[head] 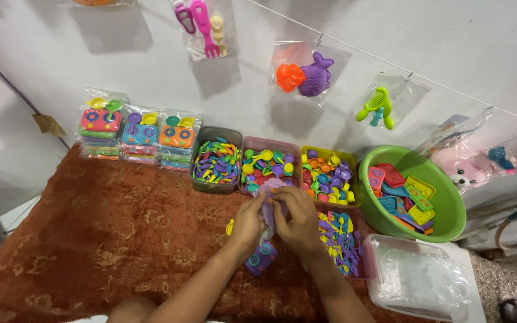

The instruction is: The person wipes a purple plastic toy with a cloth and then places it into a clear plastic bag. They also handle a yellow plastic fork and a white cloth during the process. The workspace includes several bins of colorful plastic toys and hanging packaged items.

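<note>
My left hand (248, 222) and my right hand (297, 216) meet over the rust-coloured carpet (121, 239), both gripping a clear plastic bag (270, 190) with a purple toy piece inside. A purple toy stove (261, 258) shows below my hands in the bag's lower end. A small yellow toy piece (230, 227) pokes out at my left thumb. Just beyond my hands stands a pink tray (268, 165) of small coloured toy pans and plates.
Along the wall: stacked packed toy sets (137, 139), a grey tray of toy cutlery (216, 162), a yellow tray (328, 174), a green basin of toy stoves (414, 191). A tray of purple utensils (343, 239) and a clear box of bags (417, 281) lie right. Bagged toys hang above.
</note>
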